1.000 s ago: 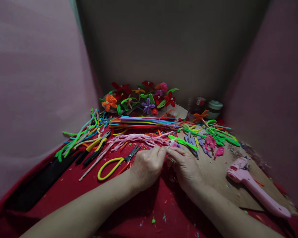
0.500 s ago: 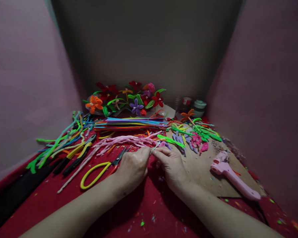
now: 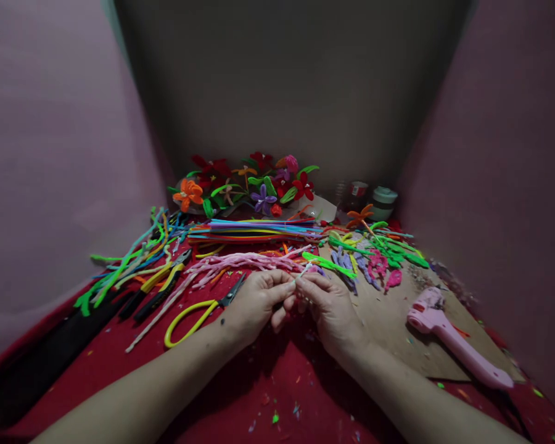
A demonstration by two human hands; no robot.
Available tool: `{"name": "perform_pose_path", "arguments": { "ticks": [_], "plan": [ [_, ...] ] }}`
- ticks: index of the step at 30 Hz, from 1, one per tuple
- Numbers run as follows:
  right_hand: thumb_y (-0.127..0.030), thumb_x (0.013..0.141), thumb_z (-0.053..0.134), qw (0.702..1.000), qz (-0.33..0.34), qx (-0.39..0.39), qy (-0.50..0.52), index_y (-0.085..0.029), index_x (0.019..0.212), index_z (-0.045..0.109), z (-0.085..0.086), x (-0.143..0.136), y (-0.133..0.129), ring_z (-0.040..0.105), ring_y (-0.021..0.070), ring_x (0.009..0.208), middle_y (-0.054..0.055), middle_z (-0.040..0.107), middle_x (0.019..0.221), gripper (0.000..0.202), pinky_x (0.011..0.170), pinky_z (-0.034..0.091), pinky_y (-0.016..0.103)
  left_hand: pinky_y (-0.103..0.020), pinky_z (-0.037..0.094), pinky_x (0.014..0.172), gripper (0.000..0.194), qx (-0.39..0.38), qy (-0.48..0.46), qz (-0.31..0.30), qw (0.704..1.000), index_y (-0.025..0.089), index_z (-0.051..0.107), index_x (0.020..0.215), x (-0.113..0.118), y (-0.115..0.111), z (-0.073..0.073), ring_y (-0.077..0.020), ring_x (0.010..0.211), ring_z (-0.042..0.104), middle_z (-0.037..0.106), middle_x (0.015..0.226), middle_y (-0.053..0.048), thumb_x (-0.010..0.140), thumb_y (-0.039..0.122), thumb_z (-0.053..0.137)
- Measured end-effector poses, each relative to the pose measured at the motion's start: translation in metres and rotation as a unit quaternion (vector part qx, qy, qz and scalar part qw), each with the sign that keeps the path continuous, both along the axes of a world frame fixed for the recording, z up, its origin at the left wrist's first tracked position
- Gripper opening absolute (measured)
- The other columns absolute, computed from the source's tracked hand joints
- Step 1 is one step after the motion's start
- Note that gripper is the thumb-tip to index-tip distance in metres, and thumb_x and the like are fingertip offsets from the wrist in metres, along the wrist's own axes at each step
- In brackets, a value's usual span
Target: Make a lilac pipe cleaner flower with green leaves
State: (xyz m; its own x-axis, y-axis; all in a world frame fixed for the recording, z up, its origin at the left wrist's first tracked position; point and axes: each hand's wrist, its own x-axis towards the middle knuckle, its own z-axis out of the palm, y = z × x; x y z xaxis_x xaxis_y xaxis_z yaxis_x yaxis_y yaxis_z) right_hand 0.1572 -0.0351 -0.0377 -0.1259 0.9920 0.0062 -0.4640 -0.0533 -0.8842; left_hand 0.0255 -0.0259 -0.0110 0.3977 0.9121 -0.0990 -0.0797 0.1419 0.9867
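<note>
Hands drawn nearer body; left hand [image 3: 256, 302], right hand [image 3: 330, 305] each grip pinching pale pipe cleaner [image 3: 304, 272] between them.

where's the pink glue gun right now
In the head view the pink glue gun lies at the right on the brown board, beyond the right hand and below the green leaf pieces.

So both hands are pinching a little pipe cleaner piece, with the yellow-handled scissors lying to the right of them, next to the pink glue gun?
Not quite. In the head view the yellow-handled scissors lie left of the hands, beside the left hand. Only the pink glue gun lies right of the right hand.
</note>
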Motion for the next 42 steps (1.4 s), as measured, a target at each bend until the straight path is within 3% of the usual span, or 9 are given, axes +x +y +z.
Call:
{"name": "perform_pose_path", "arguments": {
  "ticks": [5, 9, 13, 17, 22, 29, 35, 38, 42],
  "plan": [
    [-0.033, 0.074, 0.067, 0.999, 0.034, -0.006, 0.021, -0.017, 0.070, 0.068, 0.001, -0.002, 0.001, 0.049, 0.0093, 0.048, 0.000, 0.061, 0.054, 0.017, 0.050, 0.035, 0.022, -0.015, 0.029, 0.034, 0.025, -0.012, -0.034, -0.020, 0.999, 0.011, 0.052, 0.065, 0.001, 0.000, 0.001, -0.0009, 0.031, 0.035, 0.054, 0.054, 0.002, 0.082, 0.030, 0.054],
    [-0.033, 0.077, 0.064, 0.998, 0.056, 0.033, 0.017, -0.017, 0.073, 0.071, 0.003, 0.000, 0.003, 0.050, 0.0101, 0.050, 0.000, 0.062, 0.057, 0.018, 0.053, 0.038, 0.023, -0.014, 0.025, 0.034, 0.023, 0.026, -0.005, 0.012, 1.000, 0.011, 0.053, 0.066, 0.001, -0.002, 0.008, -0.0008, 0.033, 0.039, 0.054, 0.053, 0.003, 0.080, 0.029, 0.058],
    [-0.026, 0.076, 0.065, 0.997, 0.035, 0.075, 0.001, -0.020, 0.078, 0.074, 0.002, 0.004, 0.005, 0.057, 0.0146, 0.068, 0.002, 0.067, 0.072, 0.011, 0.068, 0.043, 0.027, -0.014, 0.025, 0.034, 0.022, 0.030, 0.004, 0.017, 0.999, 0.011, 0.054, 0.069, 0.002, -0.005, 0.009, -0.0005, 0.033, 0.038, 0.051, 0.054, 0.004, 0.079, 0.030, 0.058],
    [-0.024, 0.075, 0.065, 0.996, 0.033, 0.085, -0.009, -0.021, 0.077, 0.074, 0.000, 0.006, 0.008, 0.057, 0.0178, 0.084, 0.003, 0.068, 0.084, 0.010, 0.083, 0.040, 0.032, -0.014, 0.023, 0.033, 0.019, -0.015, -0.038, -0.010, 0.999, 0.011, 0.057, 0.077, 0.002, -0.003, 0.008, 0.0001, 0.032, 0.034, 0.048, 0.053, 0.006, 0.079, 0.030, 0.060],
    [-0.028, 0.076, 0.065, 0.997, 0.058, 0.054, 0.000, -0.019, 0.063, 0.068, -0.001, 0.005, 0.007, 0.051, 0.0133, 0.064, 0.000, 0.060, 0.067, 0.016, 0.065, 0.039, 0.029, -0.014, 0.021, 0.031, 0.018, -0.037, -0.066, -0.073, 0.994, 0.011, 0.059, 0.076, -0.004, 0.004, 0.005, -0.0003, 0.030, 0.034, 0.051, 0.052, 0.004, 0.078, 0.029, 0.060],
    [-0.025, 0.077, 0.063, 0.986, -0.045, 0.113, -0.111, -0.018, 0.057, 0.065, 0.000, 0.007, 0.006, 0.049, 0.0143, 0.072, -0.001, 0.054, 0.069, 0.021, 0.072, 0.037, 0.029, -0.013, 0.024, 0.034, 0.024, 0.009, -0.001, -0.025, 1.000, 0.011, 0.054, 0.072, 0.002, 0.001, 0.000, -0.0005, 0.033, 0.037, 0.050, 0.054, 0.004, 0.082, 0.033, 0.054],
    [-0.027, 0.076, 0.064, 0.986, -0.074, 0.107, -0.107, -0.018, 0.058, 0.066, 0.004, 0.007, 0.004, 0.049, 0.0158, 0.075, 0.000, 0.055, 0.071, 0.020, 0.073, 0.037, 0.030, -0.017, 0.032, 0.037, 0.014, 0.067, 0.093, 0.007, 0.993, 0.015, 0.048, 0.071, 0.008, -0.008, -0.001, -0.0053, 0.037, 0.042, 0.049, 0.053, 0.005, 0.081, 0.026, 0.049],
    [-0.028, 0.074, 0.067, 0.992, -0.074, 0.078, -0.067, -0.018, 0.061, 0.066, 0.001, 0.004, 0.004, 0.047, 0.0141, 0.069, -0.001, 0.054, 0.068, 0.017, 0.068, 0.037, 0.028, -0.020, 0.038, 0.043, 0.012, 0.192, 0.201, 0.054, 0.959, 0.016, 0.051, 0.079, 0.007, -0.008, -0.007, -0.0083, 0.040, 0.045, 0.049, 0.050, 0.005, 0.085, 0.024, 0.044],
    [-0.027, 0.072, 0.068, 0.997, -0.066, 0.033, -0.034, -0.016, 0.064, 0.064, -0.004, 0.001, 0.003, 0.039, 0.0101, 0.059, -0.003, 0.049, 0.064, 0.014, 0.055, 0.031, 0.025, -0.024, 0.043, 0.062, 0.015, 0.426, 0.309, 0.069, 0.848, 0.015, 0.055, 0.086, 0.002, -0.006, -0.019, -0.0123, 0.062, 0.057, 0.060, 0.071, -0.004, 0.087, 0.017, 0.040]
  ]
}}
